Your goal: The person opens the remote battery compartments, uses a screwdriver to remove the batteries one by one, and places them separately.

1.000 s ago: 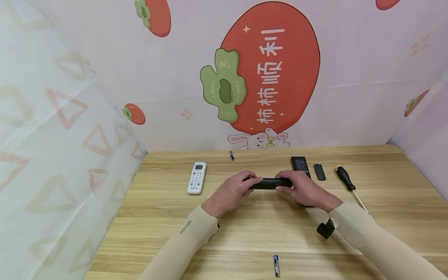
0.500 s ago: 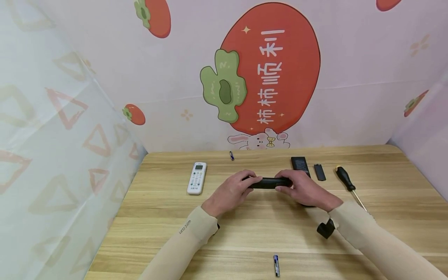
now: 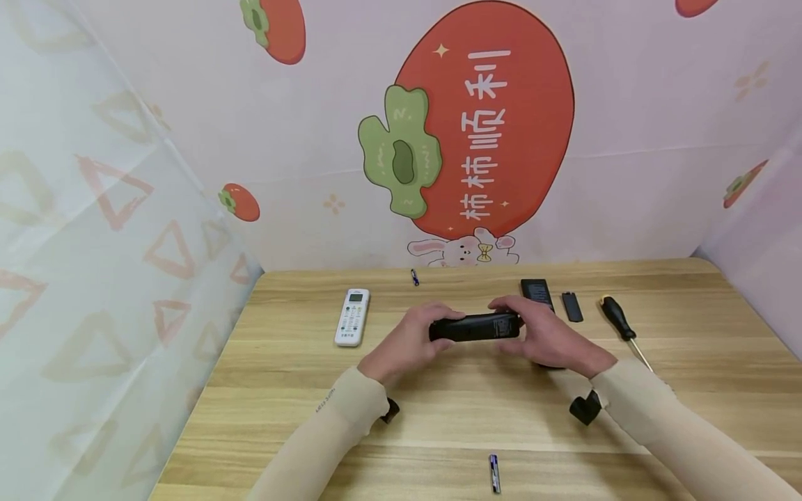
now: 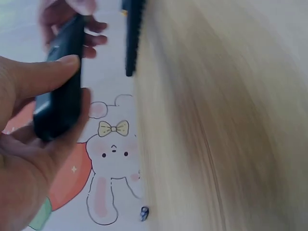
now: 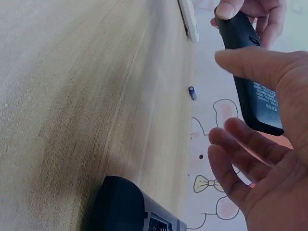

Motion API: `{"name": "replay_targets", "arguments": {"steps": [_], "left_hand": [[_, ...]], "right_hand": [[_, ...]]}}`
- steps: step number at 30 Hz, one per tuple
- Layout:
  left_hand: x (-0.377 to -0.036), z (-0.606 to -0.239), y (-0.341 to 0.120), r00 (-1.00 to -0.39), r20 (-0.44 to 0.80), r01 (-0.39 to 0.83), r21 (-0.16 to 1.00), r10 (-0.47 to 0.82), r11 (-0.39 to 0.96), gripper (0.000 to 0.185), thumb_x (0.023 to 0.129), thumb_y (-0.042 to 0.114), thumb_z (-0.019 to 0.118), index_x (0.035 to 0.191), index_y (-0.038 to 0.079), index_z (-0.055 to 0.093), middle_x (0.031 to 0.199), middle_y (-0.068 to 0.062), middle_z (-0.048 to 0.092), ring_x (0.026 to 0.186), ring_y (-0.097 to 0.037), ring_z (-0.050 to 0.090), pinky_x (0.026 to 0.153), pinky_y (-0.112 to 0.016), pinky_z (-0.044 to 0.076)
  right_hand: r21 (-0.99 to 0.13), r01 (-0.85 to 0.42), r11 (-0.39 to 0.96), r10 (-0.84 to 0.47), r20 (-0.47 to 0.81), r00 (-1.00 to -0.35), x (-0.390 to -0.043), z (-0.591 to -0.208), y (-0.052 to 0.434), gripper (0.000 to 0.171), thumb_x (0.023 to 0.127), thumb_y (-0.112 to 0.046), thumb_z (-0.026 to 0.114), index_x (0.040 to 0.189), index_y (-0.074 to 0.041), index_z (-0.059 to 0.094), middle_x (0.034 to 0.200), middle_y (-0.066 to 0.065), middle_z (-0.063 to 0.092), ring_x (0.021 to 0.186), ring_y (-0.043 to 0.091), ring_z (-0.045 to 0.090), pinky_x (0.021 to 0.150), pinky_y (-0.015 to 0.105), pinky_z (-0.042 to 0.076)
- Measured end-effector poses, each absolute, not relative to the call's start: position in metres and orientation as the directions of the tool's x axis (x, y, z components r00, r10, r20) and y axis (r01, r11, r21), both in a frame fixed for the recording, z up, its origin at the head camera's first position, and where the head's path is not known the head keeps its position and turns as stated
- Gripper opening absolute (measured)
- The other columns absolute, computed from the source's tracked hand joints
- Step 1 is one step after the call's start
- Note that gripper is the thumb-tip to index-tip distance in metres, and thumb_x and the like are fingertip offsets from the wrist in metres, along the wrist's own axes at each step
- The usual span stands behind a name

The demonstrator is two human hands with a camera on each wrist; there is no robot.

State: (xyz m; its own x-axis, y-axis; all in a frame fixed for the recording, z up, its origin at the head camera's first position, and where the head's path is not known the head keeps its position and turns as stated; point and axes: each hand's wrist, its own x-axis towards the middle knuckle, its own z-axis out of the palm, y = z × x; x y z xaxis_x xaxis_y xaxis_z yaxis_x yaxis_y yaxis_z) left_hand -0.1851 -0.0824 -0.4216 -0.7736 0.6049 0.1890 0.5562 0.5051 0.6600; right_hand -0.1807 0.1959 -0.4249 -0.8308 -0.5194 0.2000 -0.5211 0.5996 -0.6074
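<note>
Both hands hold a long black remote point(image 3: 474, 327) crosswise a little above the wooden table point(image 3: 438, 424). My left hand point(image 3: 410, 341) grips its left end, thumb on top, as the left wrist view shows on the remote point(image 4: 60, 96). My right hand point(image 3: 545, 334) holds the right end; in the right wrist view its thumb lies across the labelled back of the remote point(image 5: 250, 77) and its fingers curl loosely beneath. The right hand point(image 5: 269, 159) fills the lower right of that view.
A white remote point(image 3: 352, 317) lies to the left. A second black remote point(image 3: 537, 292), a small black cover point(image 3: 572, 307) and a black-handled screwdriver point(image 3: 620, 321) lie at the right. One battery point(image 3: 415, 278) sits by the far edge, another battery point(image 3: 494, 474) near the front.
The black remote has risen slightly and rolled, so its labelled back now faces the head camera. Both hands shifted their hold around it.
</note>
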Motion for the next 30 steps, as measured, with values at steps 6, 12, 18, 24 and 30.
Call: {"name": "replay_targets", "arguments": {"steps": [6, 12, 18, 24, 30], "left_hand": [[-0.192, -0.415, -0.085, -0.802, 0.039, 0.404, 0.771, 0.596, 0.493, 0.044, 0.084, 0.013, 0.084, 0.126, 0.019, 0.072, 0.119, 0.005, 0.068, 0.104, -0.014, 0.061, 0.092, -0.031, 0.049], [-0.195, -0.413, -0.087, -0.794, -0.043, 0.293, 0.846, 0.606, 0.445, 0.042, 0.084, 0.010, 0.085, 0.124, 0.016, 0.074, 0.117, 0.008, 0.070, 0.099, -0.017, 0.063, 0.088, -0.031, 0.050], [-0.194, -0.414, -0.088, -0.782, -0.079, 0.247, 0.872, 0.619, 0.423, 0.040, 0.085, 0.012, 0.084, 0.123, 0.016, 0.074, 0.119, 0.006, 0.071, 0.099, -0.018, 0.061, 0.089, -0.033, 0.049], [-0.192, -0.415, -0.087, -0.771, -0.097, 0.228, 0.881, 0.629, 0.415, 0.038, 0.086, 0.012, 0.083, 0.123, 0.016, 0.074, 0.119, 0.006, 0.071, 0.098, -0.018, 0.061, 0.089, -0.034, 0.048], [-0.192, -0.414, -0.086, -0.750, -0.087, 0.287, 0.850, 0.656, 0.441, 0.038, 0.087, 0.014, 0.081, 0.124, 0.015, 0.073, 0.116, 0.007, 0.069, 0.098, -0.014, 0.060, 0.087, -0.030, 0.048]], "right_hand": [[-0.596, -0.558, 0.577, -0.563, 0.205, -0.800, -0.181, -0.425, 0.195, 0.074, 0.077, -0.030, 0.092, 0.138, -0.012, 0.055, 0.132, 0.010, 0.060, 0.120, 0.026, 0.057, 0.099, 0.050, 0.048], [-0.570, -0.574, 0.588, -0.581, 0.197, -0.790, -0.177, -0.423, 0.191, 0.074, 0.075, -0.034, 0.092, 0.137, -0.013, 0.057, 0.130, 0.005, 0.058, 0.118, 0.024, 0.058, 0.097, 0.050, 0.050], [-0.552, -0.585, 0.594, -0.589, 0.198, -0.784, -0.175, -0.420, 0.187, 0.066, 0.075, -0.031, 0.093, 0.131, -0.015, 0.062, 0.123, 0.003, 0.060, 0.107, 0.018, 0.058, 0.091, 0.044, 0.052], [-0.518, -0.610, 0.599, -0.618, 0.186, -0.764, -0.175, -0.420, 0.186, 0.048, 0.079, -0.030, 0.090, 0.121, -0.020, 0.069, 0.110, -0.009, 0.061, 0.095, 0.011, 0.057, 0.081, 0.035, 0.052], [-0.513, -0.642, 0.570, -0.642, 0.209, -0.737, -0.176, -0.420, 0.188, 0.044, 0.081, -0.031, 0.088, 0.120, -0.020, 0.070, 0.106, -0.011, 0.062, 0.090, 0.009, 0.058, 0.078, 0.032, 0.052]]}}
